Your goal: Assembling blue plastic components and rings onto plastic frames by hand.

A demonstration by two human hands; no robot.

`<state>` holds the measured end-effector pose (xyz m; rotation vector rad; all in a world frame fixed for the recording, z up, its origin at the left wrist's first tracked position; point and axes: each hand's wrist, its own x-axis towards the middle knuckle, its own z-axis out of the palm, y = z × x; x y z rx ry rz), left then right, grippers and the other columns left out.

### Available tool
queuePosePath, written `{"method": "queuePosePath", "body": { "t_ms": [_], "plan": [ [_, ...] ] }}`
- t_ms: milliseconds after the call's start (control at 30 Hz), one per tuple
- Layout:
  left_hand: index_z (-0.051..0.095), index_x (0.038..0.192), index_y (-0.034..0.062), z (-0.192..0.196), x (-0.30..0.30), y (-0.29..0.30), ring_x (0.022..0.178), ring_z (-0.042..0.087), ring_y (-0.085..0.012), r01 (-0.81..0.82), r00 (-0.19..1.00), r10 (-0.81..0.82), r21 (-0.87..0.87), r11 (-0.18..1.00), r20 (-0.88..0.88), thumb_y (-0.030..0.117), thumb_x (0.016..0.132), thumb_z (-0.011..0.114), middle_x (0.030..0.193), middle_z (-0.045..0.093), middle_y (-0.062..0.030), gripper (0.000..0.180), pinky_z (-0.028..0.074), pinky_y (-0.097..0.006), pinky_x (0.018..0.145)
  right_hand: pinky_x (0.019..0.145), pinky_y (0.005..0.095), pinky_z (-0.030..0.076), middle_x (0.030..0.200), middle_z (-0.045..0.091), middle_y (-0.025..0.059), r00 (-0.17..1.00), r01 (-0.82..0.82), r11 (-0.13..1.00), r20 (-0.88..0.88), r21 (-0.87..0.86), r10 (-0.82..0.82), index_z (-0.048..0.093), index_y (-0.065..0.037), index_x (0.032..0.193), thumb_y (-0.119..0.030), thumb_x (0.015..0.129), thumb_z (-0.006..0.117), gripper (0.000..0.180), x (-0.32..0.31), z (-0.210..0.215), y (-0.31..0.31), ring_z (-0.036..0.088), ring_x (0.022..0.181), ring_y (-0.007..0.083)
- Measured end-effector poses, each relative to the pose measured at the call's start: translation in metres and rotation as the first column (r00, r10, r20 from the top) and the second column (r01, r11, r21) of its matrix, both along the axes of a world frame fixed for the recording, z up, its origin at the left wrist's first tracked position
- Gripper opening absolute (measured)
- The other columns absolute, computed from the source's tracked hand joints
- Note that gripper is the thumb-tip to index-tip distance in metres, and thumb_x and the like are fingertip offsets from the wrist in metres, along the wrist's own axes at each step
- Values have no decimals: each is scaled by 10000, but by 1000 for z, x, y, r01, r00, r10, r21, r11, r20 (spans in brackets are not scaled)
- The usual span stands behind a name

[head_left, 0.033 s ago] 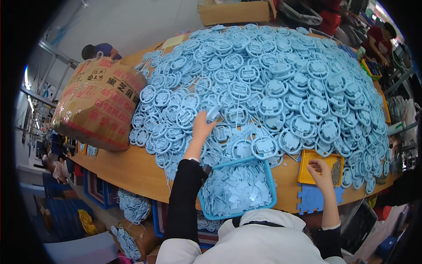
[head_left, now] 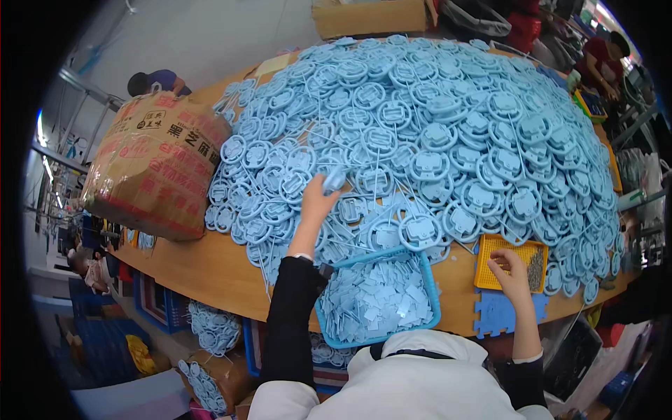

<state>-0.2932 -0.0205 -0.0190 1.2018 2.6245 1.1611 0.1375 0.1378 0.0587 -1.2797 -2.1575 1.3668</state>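
My left hand (head_left: 318, 203) reaches into the near left part of a big heap of light blue plastic ring-shaped parts (head_left: 427, 166). Its fingers are closed on a light blue plastic piece (head_left: 334, 181), slightly blurred. Above a yellow plastic tray (head_left: 514, 245) at the right, my right hand (head_left: 512, 274) has its fingers curled in toward the thumb. Whatever they may pinch is too small to make out. Small metal pieces (head_left: 536, 269) lie in the tray's right side. Between my arms sits a light blue basket (head_left: 432, 297) full of flat light blue plates (head_left: 374, 297).
A large taped brown carton (head_left: 150, 164) stands on the table (head_left: 189, 269) at the left. Blue foam matting (head_left: 497, 313) lies by the yellow tray. Below the table edge are blue crates (head_left: 150, 301) and bags of similar parts (head_left: 210, 329). People sit beyond the table.
My left hand has shifted slightly left with the blue piece in its fingers. The right hand stays over the yellow tray, almost unmoved.
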Motion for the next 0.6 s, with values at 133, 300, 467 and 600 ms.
{"method": "queuePosePath", "body": {
  "t_ms": [133, 300, 467, 600],
  "plan": [
    [453, 954, 37, 73, 12, -43, 751, 590, -266, -32, 973, 68, -161, 986, 221, 182, 616, 694, 833, 576, -159, 440, 444, -356, 649, 717, 286, 469, 906, 589, 102, 981, -163, 986, -116, -26, 159, 572, 19, 970, -127, 770, 636, 256, -30, 0, -10, 586, 819, 180],
    [381, 1031, 62, 137, 62, -66, 822, 582, -348, 475, 865, -374, -310, 823, 333, 189, 644, 677, 857, 583, -184, 503, 440, -376, 687, 760, 293, 455, 976, 589, 97, 849, -473, 880, -241, 48, 470, 499, -26, 1144, -247, 753, 682, 485, -96, 2, -54, 569, 894, 190],
    [356, 1106, 34, 159, 123, -78, 941, 568, -330, 733, 638, -514, -249, 633, 573, 168, 642, 713, 975, 569, -188, 601, 431, -356, 783, 658, 280, 481, 915, 596, 101, 666, -746, 609, -324, -271, 672, 487, -18, 1110, -276, 740, 699, 499, -140, 14, -114, 599, 761, 185],
    [457, 1039, 41, 174, 147, -75, 1025, 524, -358, 421, 772, -493, -258, 870, -402, 130, 678, 689, 1084, 520, -203, 437, 409, -366, 838, 606, 262, 493, 873, 592, 77, 747, -647, 627, -526, -433, 407, 497, -16, 1054, -247, 746, 698, 434, -141, -6, -111, 597, 708, 151]
  ]
}}
